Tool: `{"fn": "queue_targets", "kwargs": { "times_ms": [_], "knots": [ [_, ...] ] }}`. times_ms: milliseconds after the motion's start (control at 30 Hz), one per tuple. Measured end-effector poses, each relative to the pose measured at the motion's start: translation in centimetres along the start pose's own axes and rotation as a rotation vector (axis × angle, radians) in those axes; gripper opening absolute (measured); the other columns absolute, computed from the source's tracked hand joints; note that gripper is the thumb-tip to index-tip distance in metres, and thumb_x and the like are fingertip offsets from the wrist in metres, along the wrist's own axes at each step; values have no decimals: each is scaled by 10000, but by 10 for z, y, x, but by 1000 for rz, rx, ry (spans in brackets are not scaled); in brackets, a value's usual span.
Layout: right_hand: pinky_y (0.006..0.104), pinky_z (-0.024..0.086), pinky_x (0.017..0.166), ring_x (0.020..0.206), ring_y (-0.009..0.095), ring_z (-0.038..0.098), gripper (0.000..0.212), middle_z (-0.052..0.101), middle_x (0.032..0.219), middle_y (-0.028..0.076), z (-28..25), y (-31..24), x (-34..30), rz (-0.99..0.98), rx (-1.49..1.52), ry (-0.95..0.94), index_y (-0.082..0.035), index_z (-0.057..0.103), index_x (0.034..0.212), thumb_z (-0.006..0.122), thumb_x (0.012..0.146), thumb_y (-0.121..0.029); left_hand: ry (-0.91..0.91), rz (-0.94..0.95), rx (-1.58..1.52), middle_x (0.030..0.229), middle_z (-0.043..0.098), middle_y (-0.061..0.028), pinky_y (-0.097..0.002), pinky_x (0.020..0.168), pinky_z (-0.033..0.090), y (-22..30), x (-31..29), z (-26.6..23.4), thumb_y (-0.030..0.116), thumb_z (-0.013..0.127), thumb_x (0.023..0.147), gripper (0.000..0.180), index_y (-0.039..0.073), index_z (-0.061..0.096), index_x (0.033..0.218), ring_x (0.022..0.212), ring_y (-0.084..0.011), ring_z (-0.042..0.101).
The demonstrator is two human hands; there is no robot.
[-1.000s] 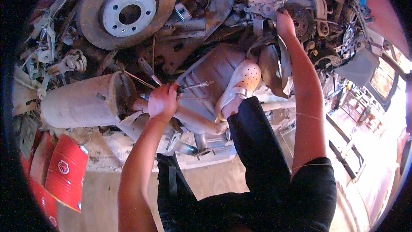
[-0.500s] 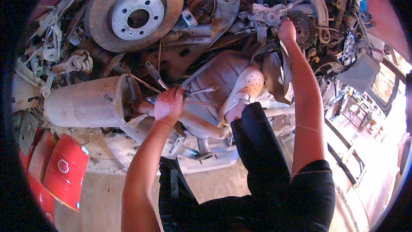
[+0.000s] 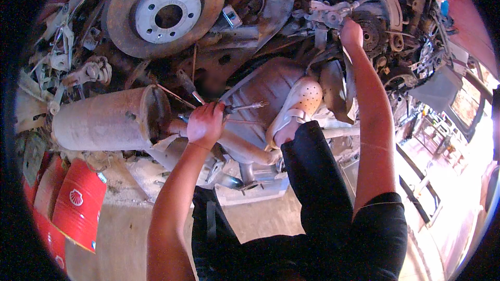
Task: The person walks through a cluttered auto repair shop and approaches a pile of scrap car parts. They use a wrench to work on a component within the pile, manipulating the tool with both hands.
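Observation:
My left hand [image 3: 204,123] is closed around slim metal hand tools [image 3: 249,106]. One shaft points right with a knobbly end, and a grey, flat-ended piece [image 3: 186,81] sticks up to the left; whether they are joined is hidden in my fist. Farther up on the right, my right hand [image 3: 352,36] is closed at the edge of a silver cast-metal part [image 3: 329,16]. Its fingertips are partly hidden, so what they pinch is hard to make out. Beside that hand sits a dark, round toothed part [image 3: 371,36]. My foot in a pale clog [image 3: 302,99] rests on a ribbed metal shield [image 3: 258,91].
Used car parts are heaped around me. A rusty brake disc [image 3: 169,13] lies at the upper left, above a large cylindrical muffler [image 3: 104,119]. A bent pipe [image 3: 245,148] runs below my left hand. Red drums [image 3: 79,198] stand at the lower left, beside bare floor [image 3: 125,239].
The view has shifted slightly. Both hands keep nearly the same places and grips, with the right one still at the silver part.

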State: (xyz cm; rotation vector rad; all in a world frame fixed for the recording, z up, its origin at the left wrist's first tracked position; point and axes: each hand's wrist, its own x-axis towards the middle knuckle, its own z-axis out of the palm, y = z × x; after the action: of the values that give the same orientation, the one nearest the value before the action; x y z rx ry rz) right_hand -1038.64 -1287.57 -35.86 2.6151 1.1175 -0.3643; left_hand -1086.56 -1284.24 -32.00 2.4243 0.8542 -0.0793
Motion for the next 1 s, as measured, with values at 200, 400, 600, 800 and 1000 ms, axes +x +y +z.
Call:
{"fn": "queue_targets", "kwargs": {
  "times_ms": [200, 400, 600, 800, 1000],
  "knots": [
    [468, 469, 712, 872, 388, 576, 189, 578, 954, 246, -4, 22, 0, -228, -6, 95, -69, 552, 947, 447, 790, -77, -41, -19, 11, 804, 584, -88, -379, 616, 473, 2, 2, -3, 222, 667, 659, 366, 74, 544, 971, 707, -274, 577],
    [303, 488, 682, 806, 176, 575, 188, 590, 879, 66, 18, 11, 12, 285, 1726, -298, -20, 550, 1008, 570, 825, -57, 46, 11, -18, 764, 560, -81, -378, 596, 463, 1, 1, -2, 200, 648, 650, 333, 66, 530, 932, 702, -261, 567],
    [311, 489, 715, 723, 199, 569, 272, 597, 802, 70, 18, -14, 31, 219, 1331, -224, -13, 578, 917, 565, 803, -259, 9, 18, -23, 825, 593, -102, -394, 620, 470, 0, 1, 1, 224, 675, 675, 375, 79, 526, 988, 712, -286, 580],
    [415, 486, 751, 885, 327, 602, 449, 635, 925, 151, 2, -54, 10, 59, 48, 8, -103, 639, 965, 686, 677, -444, 11, 15, -25, 806, 586, -99, -395, 609, 465, -1, 0, -2, 221, 674, 671, 373, 70, 522, 977, 708, -285, 577],
    [427, 484, 747, 888, 330, 591, 371, 631, 905, 160, 25, -60, 16, 76, 64, 110, -69, 648, 877, 702, 683, -380, 37, 12, -9, 785, 576, -91, -391, 606, 456, 1, 1, -2, 235, 678, 668, 369, 73, 530, 964, 695, -282, 571]
  ]
}}
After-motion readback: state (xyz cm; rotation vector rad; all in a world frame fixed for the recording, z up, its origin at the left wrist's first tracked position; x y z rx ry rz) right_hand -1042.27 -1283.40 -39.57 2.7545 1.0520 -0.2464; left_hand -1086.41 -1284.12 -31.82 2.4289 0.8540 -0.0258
